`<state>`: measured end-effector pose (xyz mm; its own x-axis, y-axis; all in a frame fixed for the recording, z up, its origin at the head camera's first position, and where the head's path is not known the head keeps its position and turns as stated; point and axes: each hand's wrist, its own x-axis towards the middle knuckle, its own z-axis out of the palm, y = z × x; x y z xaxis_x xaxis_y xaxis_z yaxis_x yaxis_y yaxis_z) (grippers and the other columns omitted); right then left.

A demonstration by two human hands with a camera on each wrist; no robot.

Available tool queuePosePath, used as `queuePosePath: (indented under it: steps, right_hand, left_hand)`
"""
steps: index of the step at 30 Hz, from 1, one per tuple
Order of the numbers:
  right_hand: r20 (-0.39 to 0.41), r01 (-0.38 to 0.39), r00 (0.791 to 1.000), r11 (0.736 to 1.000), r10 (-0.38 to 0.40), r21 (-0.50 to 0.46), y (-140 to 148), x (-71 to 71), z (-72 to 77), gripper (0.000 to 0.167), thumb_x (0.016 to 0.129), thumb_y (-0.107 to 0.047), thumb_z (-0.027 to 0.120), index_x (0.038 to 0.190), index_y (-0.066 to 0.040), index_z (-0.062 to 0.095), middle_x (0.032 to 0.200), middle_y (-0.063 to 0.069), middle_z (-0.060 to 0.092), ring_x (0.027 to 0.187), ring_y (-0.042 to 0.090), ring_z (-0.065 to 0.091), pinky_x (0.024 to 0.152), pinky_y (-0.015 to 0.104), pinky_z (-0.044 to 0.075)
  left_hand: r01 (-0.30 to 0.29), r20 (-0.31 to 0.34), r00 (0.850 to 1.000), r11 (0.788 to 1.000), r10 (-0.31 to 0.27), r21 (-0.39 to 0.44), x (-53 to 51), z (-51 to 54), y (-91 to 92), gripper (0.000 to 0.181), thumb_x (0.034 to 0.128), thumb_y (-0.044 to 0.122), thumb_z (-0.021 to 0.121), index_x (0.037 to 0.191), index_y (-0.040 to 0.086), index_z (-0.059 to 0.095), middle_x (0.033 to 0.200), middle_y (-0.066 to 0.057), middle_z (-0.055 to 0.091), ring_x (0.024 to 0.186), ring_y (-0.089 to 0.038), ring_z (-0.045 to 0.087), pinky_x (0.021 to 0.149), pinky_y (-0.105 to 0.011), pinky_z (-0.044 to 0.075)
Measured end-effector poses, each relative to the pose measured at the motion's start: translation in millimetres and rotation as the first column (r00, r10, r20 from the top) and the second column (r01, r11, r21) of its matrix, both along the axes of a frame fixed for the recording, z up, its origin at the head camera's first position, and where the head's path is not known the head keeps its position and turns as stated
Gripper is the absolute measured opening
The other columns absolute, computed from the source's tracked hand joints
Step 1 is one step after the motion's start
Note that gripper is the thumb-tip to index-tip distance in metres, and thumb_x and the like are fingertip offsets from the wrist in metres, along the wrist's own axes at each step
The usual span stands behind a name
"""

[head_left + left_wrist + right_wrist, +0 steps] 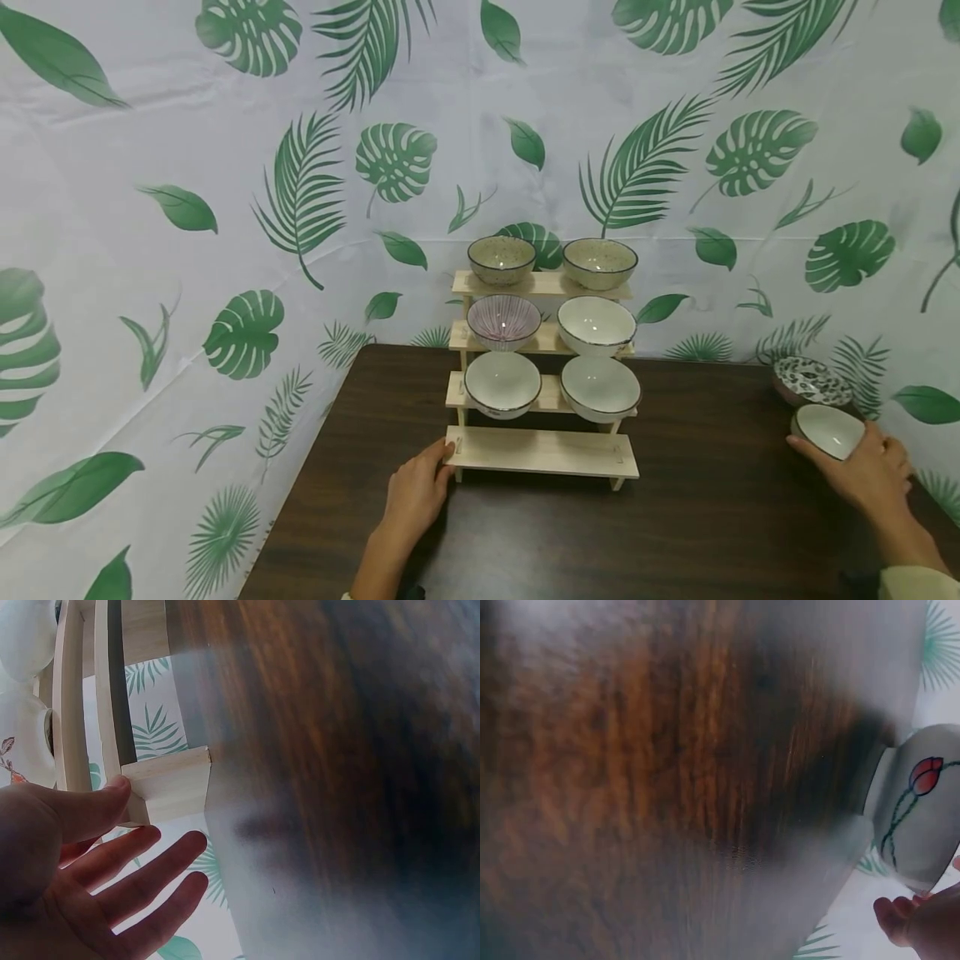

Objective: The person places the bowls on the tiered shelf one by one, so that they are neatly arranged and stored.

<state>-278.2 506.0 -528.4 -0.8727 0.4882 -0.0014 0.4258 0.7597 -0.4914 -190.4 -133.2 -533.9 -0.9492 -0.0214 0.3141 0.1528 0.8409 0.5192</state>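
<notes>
At the left end of a pale wooden step stand [540, 452], my left hand [416, 492] pinches the bottom step between thumb and forefinger. The left wrist view has the thumb on the step's edge and the other fingers [150, 896] spread off it. Over at the right, my right hand [870, 467] grips a white bowl [828, 431] by its side, thumb near the rim. A red tulip on a green stem decorates that bowl's outside [922, 802]. Just behind it is a black-and-white patterned bowl [812, 379], partly hidden.
Two speckled greenish bowls [502, 260] sit on the top step. Below them are a purple striped bowl [503, 322] and a white bowl [596, 325], then two more white bowls [502, 383]. The stand is on a dark wooden table [705, 517] against a leaf-print cloth [480, 100].
</notes>
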Motion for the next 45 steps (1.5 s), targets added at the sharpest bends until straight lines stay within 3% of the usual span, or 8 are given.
queuePosePath:
  steps: [7,14,20,28,35,45]
  right_hand:
    - [0.054,0.003,0.999,1.0,-0.003,0.007,7.7,-7.4,-4.0,0.13,0.087,-0.071,0.063,0.159,0.01,-0.01,0.158,0.049,-0.006,0.144,0.07,0.006,0.106,0.081,0.023]
    - [0.014,-0.009,1.0,1.0,0.009,0.016,7.6,-12.2,-7.4,0.128,0.088,-0.066,0.064,0.157,0.014,-0.007,0.155,0.052,0.0,0.142,0.068,0.009,0.107,0.077,0.025]
    - [-0.004,0.028,1.0,1.0,-0.028,0.001,3.8,-9.9,-6.2,0.12,0.09,-0.057,0.066,0.158,0.012,-0.004,0.155,0.051,0.007,0.141,0.067,0.015,0.104,0.077,0.031]
    - [-0.137,-0.021,0.99,0.999,0.026,0.037,-13.6,3.6,-1.1,0.116,0.088,-0.053,0.072,0.158,0.013,0.008,0.149,0.053,0.02,0.134,0.069,0.022,0.102,0.075,0.028]
    - [-0.251,-0.091,0.963,0.994,0.102,0.055,-35.2,14.6,6.5,0.113,0.085,-0.047,0.078,0.157,0.013,0.015,0.144,0.054,0.025,0.13,0.07,0.026,0.094,0.076,0.032]
    - [-0.337,-0.124,0.93,0.989,0.144,0.079,-62.3,31.5,22.9,0.111,0.082,-0.043,0.083,0.157,0.011,0.022,0.14,0.053,0.034,0.126,0.069,0.031,0.091,0.075,0.033]
  left_hand:
    - [0.005,0.001,1.0,1.0,-0.005,0.005,-0.3,0.1,1.4,0.036,0.0905,0.016,0.078,0.126,0.013,0.073,0.127,-0.011,0.074,0.103,-0.038,0.075,0.073,-0.056,0.059]
    - [0.002,0.002,1.0,1.0,-0.002,0.002,0.8,1.3,0.3,0.036,0.0903,0.015,0.078,0.126,0.012,0.073,0.126,-0.011,0.075,0.102,-0.038,0.076,0.071,-0.055,0.059]
    - [-0.001,0.001,1.0,1.0,0.001,0.0,1.8,2.9,1.5,0.036,0.0896,0.015,0.079,0.125,0.012,0.072,0.121,-0.011,0.077,0.098,-0.038,0.076,0.068,-0.054,0.058]
    - [-0.011,0.008,1.0,1.0,0.011,-0.007,1.9,2.1,1.7,0.036,0.09,0.015,0.079,0.125,0.013,0.073,0.126,-0.011,0.075,0.101,-0.038,0.076,0.071,-0.055,0.058]
    - [-0.013,0.009,1.0,1.0,0.013,-0.014,1.9,1.3,-0.3,0.035,0.0898,0.015,0.079,0.124,0.013,0.074,0.131,-0.011,0.072,0.104,-0.039,0.075,0.074,-0.057,0.059]
    - [-0.004,0.017,1.0,1.0,0.004,-0.013,1.1,1.8,0.0,0.036,0.0903,0.015,0.078,0.126,0.013,0.073,0.133,-0.01,0.072,0.105,-0.039,0.075,0.074,-0.057,0.058]
